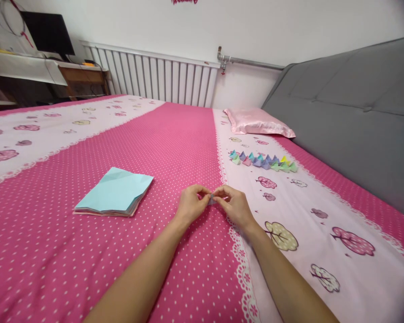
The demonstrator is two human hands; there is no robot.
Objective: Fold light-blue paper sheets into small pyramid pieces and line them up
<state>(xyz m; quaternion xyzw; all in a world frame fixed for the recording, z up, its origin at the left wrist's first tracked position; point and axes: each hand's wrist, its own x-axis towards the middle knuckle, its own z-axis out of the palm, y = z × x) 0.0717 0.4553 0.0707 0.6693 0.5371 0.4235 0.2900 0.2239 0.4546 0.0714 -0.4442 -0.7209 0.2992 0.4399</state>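
Observation:
Between my fingertips, just above the pink bedspread (188, 148), is a small piece of folded grey-blue paper (211, 200). My left hand (192, 204) pinches its left side with thumb and forefinger. From the right, my right hand (234, 205) pinches the other side, and the two hands almost meet. Most of the paper is hidden by the fingers, so its folded shape cannot be made out. To the left lies a stack of square paper (116, 190) with a light blue sheet on top. Small folded paper pieces (264, 162) in several colours stand in rows at the right.
A pink satin pillow (257, 122) rests farther back, near the grey padded headboard (353, 107). Behind the bed a white radiator (155, 74) runs along the wall, with a pipe (252, 61) beside it. A desk with a black monitor (49, 33) stands at the far left.

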